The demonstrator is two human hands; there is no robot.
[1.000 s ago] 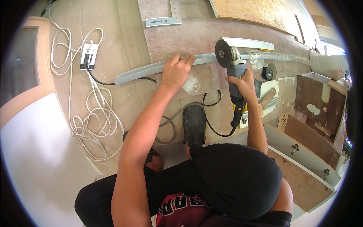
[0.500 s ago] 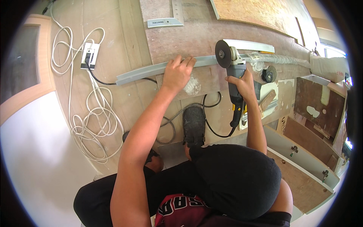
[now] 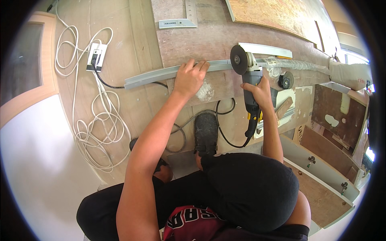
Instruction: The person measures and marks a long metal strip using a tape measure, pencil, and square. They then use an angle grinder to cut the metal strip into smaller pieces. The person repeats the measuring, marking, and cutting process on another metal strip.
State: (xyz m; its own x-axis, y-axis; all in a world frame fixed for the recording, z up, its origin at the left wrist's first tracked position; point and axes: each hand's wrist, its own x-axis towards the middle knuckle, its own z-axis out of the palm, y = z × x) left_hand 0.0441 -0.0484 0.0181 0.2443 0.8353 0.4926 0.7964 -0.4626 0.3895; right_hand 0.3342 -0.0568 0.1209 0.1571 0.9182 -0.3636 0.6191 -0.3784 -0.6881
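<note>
A long grey metal channel (image 3: 152, 75) lies across the work board, its left end jutting past the board's edge. My left hand (image 3: 190, 78) is closed over the channel, fingers on its far side. In my right hand (image 3: 260, 93) is a grey and black angle grinder (image 3: 251, 77), its handle end pointing toward me. The grinder's dark cutting disc (image 3: 239, 59) stands upright over the channel, to the right of my left hand. Whether the disc touches the metal I cannot tell.
A combination square (image 3: 177, 23) rests on the wooden board (image 3: 209, 42). Beyond the grinder are a white strip (image 3: 267, 50) and a black tape measure (image 3: 286, 80). White cable coils (image 3: 100, 132) and a power strip (image 3: 97, 57) lie on the floor at left. A black cord loops near my shoe (image 3: 205, 130).
The grinder has shifted very slightly to the right and down in the picture. My left hand keeps its hold on the channel, and the view has moved a little.
</note>
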